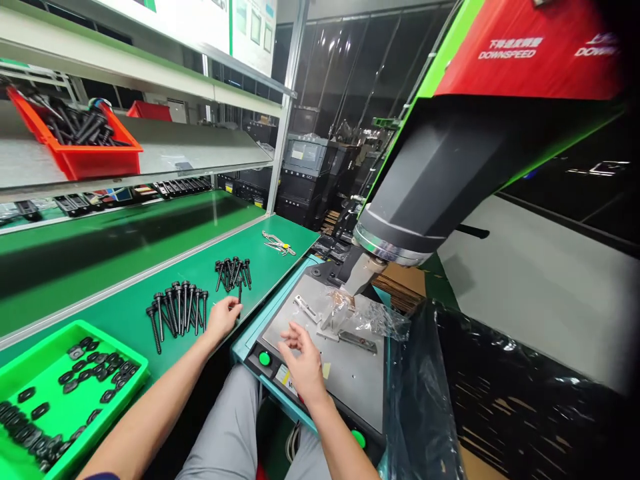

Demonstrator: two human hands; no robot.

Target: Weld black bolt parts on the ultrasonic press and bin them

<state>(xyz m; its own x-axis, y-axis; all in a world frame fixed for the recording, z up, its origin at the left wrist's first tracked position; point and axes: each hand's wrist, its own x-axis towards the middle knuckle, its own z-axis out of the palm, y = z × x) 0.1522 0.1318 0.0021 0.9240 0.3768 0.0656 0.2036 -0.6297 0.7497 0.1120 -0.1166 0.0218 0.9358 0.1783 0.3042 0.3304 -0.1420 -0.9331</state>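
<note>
My left hand (224,320) is closed in a pinch on a slim black bolt-like part (240,288), held upright at the edge of the green bench. Beside it lie two groups of similar black bolt-like parts, a nearer row (177,307) and a smaller cluster (231,272). My right hand (304,363) hovers over the front of the machine's grey base plate (345,387), fingers curved and apart, with nothing visible in them. Just beyond it stands a metal fixture (327,327) partly covered by clear plastic film (383,317), below the machine's slanted head (365,270).
A bright green tray (143,377) with small black pieces stands at left. Pliers (279,244) lie at the bench's far end. An orange bin (100,160) of black parts sits on the shelf. Green buttons (265,359) line the machine's front; black plastic sheeting (425,393) hangs at right.
</note>
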